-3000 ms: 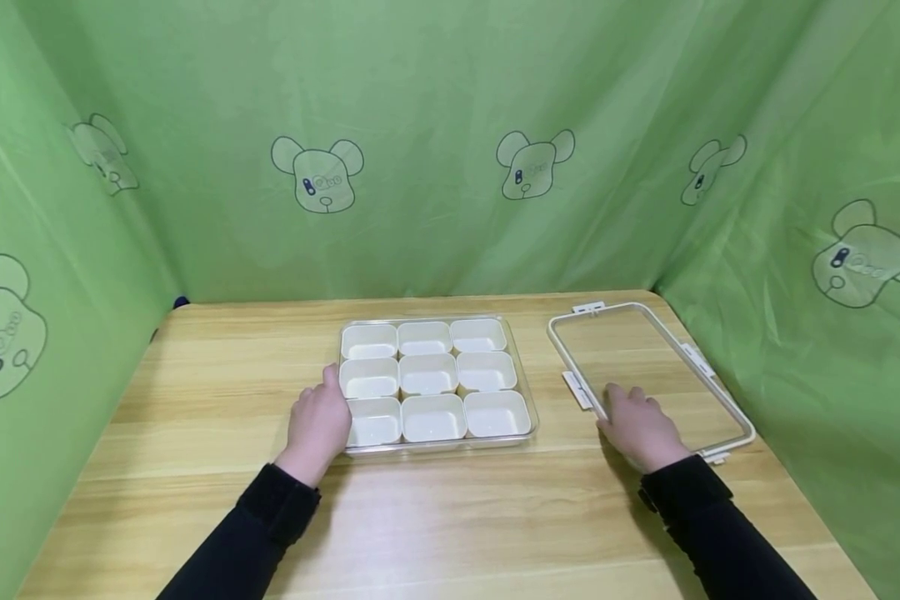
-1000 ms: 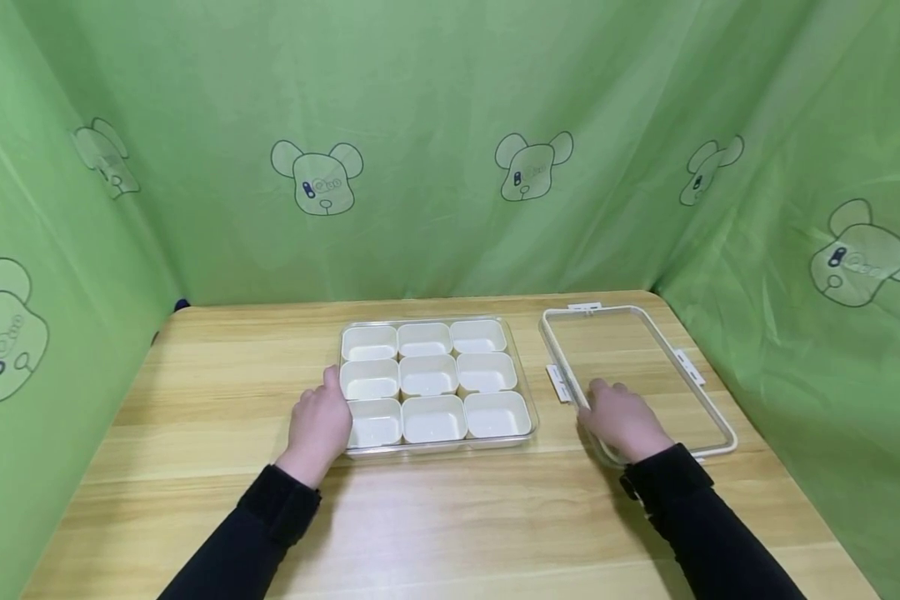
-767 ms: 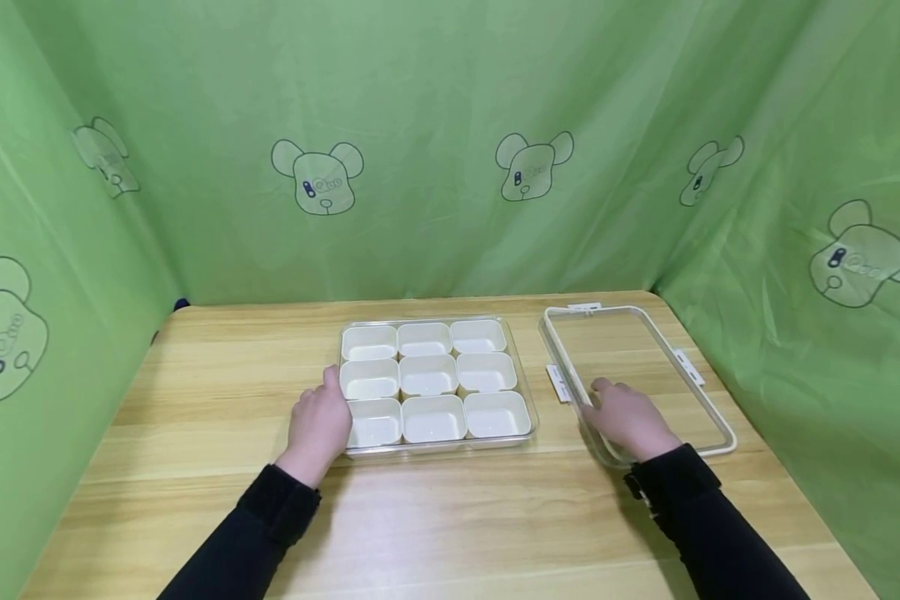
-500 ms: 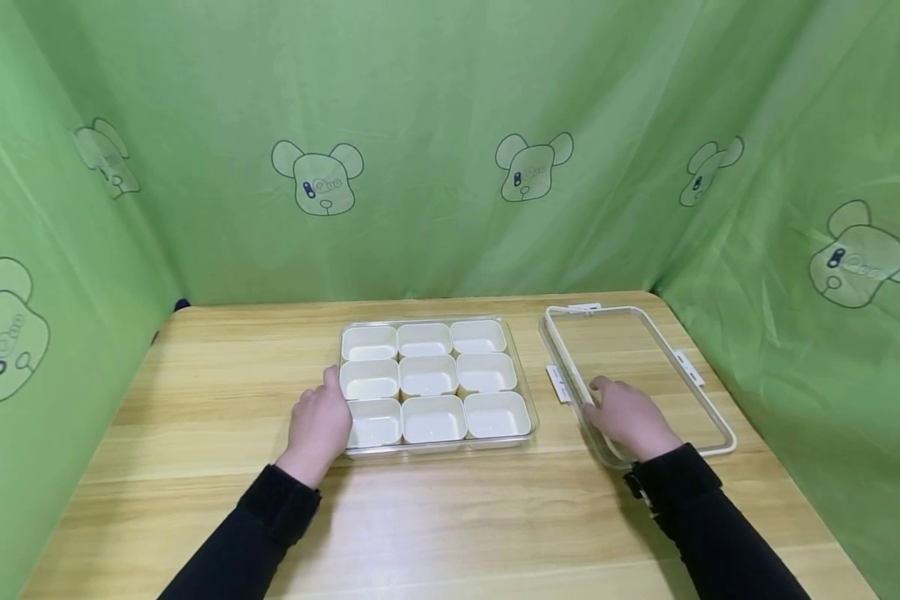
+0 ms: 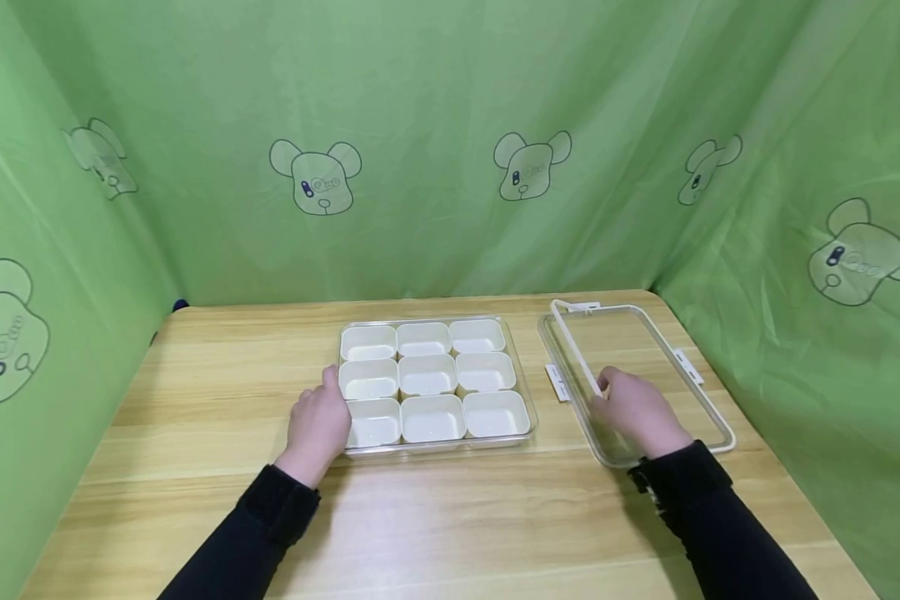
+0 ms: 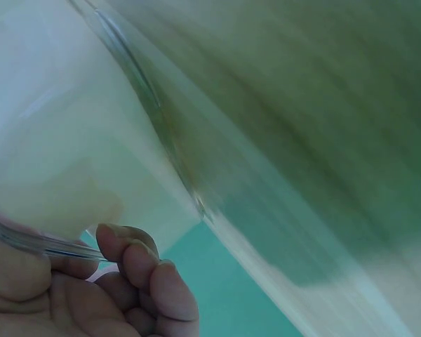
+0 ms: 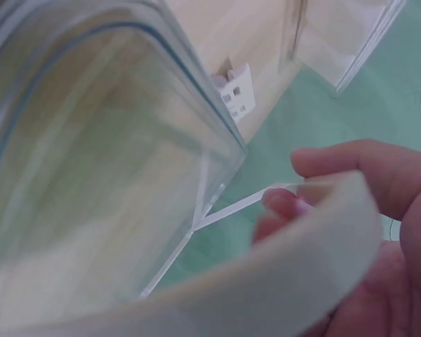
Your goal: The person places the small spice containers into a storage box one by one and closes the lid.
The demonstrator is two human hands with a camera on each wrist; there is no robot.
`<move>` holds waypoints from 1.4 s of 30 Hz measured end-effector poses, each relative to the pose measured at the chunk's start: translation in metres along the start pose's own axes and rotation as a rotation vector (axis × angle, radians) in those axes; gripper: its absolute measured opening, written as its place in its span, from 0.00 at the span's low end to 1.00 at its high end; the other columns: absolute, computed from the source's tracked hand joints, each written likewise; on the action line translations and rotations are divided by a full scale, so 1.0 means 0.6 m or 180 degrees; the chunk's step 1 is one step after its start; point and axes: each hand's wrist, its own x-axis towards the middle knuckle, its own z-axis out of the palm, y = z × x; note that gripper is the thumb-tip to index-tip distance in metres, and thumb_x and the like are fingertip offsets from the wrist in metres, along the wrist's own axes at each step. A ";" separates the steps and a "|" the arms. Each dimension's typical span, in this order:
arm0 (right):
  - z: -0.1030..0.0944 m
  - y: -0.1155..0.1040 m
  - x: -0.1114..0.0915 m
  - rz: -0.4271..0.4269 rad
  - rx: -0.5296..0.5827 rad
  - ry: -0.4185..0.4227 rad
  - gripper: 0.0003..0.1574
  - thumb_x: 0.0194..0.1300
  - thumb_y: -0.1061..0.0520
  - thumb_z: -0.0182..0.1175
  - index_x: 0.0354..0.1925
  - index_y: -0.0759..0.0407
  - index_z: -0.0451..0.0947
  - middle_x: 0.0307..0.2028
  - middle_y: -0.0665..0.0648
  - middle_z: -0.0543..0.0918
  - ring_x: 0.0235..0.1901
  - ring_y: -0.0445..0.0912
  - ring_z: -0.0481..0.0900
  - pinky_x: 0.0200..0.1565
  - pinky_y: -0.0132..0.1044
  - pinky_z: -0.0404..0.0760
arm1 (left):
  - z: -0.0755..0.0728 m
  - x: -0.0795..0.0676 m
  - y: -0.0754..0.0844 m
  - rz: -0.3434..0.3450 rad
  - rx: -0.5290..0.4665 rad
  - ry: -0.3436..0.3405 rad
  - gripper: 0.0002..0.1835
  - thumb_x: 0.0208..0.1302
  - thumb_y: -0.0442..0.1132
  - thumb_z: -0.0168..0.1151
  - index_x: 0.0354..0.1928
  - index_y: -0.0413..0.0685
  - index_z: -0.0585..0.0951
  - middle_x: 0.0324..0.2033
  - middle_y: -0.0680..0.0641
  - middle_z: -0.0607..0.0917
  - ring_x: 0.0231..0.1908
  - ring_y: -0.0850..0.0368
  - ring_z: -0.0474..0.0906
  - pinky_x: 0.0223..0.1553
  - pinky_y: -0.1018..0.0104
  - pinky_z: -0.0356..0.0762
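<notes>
Green cloth (image 5: 420,242) printed with cartoon animal faces (image 5: 324,183) hangs around the wooden table (image 5: 435,525) that we see from the head. On the table sits a clear tray (image 5: 435,448) with white cups (image 5: 429,375) in three rows of three. We see the left hand (image 5: 318,425) gripping the tray's left edge near its front corner. To the right, apart from the tray, lies a clear lid (image 5: 663,371) with white clips (image 5: 558,382) at its sides. The right hand (image 5: 637,412) pinches a white strip (image 5: 576,347), which stands away from the lid's left side.

From the left wrist, we find curled fingers holding the tray's clear rim.

From the right wrist, we see thumb and fingers pinching the white strip, which sweeps across the foreground and, farther off, meets the lid's edge.
</notes>
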 end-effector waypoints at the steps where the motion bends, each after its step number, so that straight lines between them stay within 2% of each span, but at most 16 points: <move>1: -0.002 0.000 -0.001 -0.0009 -0.0020 0.0006 0.16 0.61 0.53 0.51 0.43 0.63 0.68 0.19 0.53 0.69 0.19 0.47 0.66 0.23 0.40 0.67 | 0.000 0.000 0.000 0.0005 -0.0003 -0.0002 0.24 0.63 0.31 0.36 0.62 0.32 0.53 0.20 0.42 0.75 0.24 0.46 0.67 0.27 0.54 0.69; 6: -0.018 0.002 -0.006 -0.0053 -0.0044 0.0078 0.17 0.61 0.53 0.51 0.43 0.65 0.69 0.20 0.53 0.71 0.19 0.46 0.67 0.23 0.39 0.67 | 0.000 0.000 -0.001 -0.0003 -0.0006 -0.0007 0.24 0.63 0.31 0.36 0.62 0.32 0.53 0.19 0.42 0.74 0.24 0.46 0.67 0.27 0.54 0.69; 13: -0.039 0.009 -0.012 -0.0026 -0.0042 0.0216 0.16 0.61 0.53 0.52 0.41 0.64 0.70 0.23 0.54 0.75 0.20 0.46 0.68 0.24 0.40 0.68 | 0.002 0.000 -0.004 -0.0015 0.0009 -0.0020 0.24 0.63 0.32 0.36 0.62 0.32 0.53 0.19 0.43 0.74 0.23 0.47 0.67 0.26 0.54 0.69; 22: -0.063 0.023 -0.014 -0.0048 -0.0115 0.0345 0.19 0.60 0.52 0.52 0.42 0.67 0.72 0.29 0.59 0.80 0.25 0.48 0.74 0.28 0.45 0.72 | -0.001 -0.002 -0.003 -0.0018 0.0004 -0.0029 0.24 0.63 0.31 0.36 0.61 0.32 0.53 0.19 0.43 0.73 0.24 0.46 0.67 0.27 0.54 0.70; 33: -0.087 0.059 -0.022 -0.0070 -0.0137 0.0617 0.15 0.63 0.54 0.51 0.41 0.65 0.73 0.28 0.58 0.80 0.23 0.48 0.73 0.26 0.45 0.71 | -0.004 -0.002 0.000 -0.0017 -0.0035 -0.0048 0.24 0.64 0.32 0.36 0.62 0.32 0.53 0.20 0.43 0.74 0.23 0.47 0.67 0.27 0.55 0.69; 42: -0.098 0.092 -0.026 0.0019 -0.0104 0.0558 0.21 0.67 0.52 0.49 0.47 0.69 0.71 0.30 0.63 0.80 0.23 0.48 0.72 0.24 0.42 0.69 | 0.000 0.002 -0.003 0.0013 0.0006 -0.0049 0.25 0.63 0.31 0.38 0.62 0.32 0.52 0.19 0.45 0.73 0.23 0.48 0.66 0.26 0.57 0.68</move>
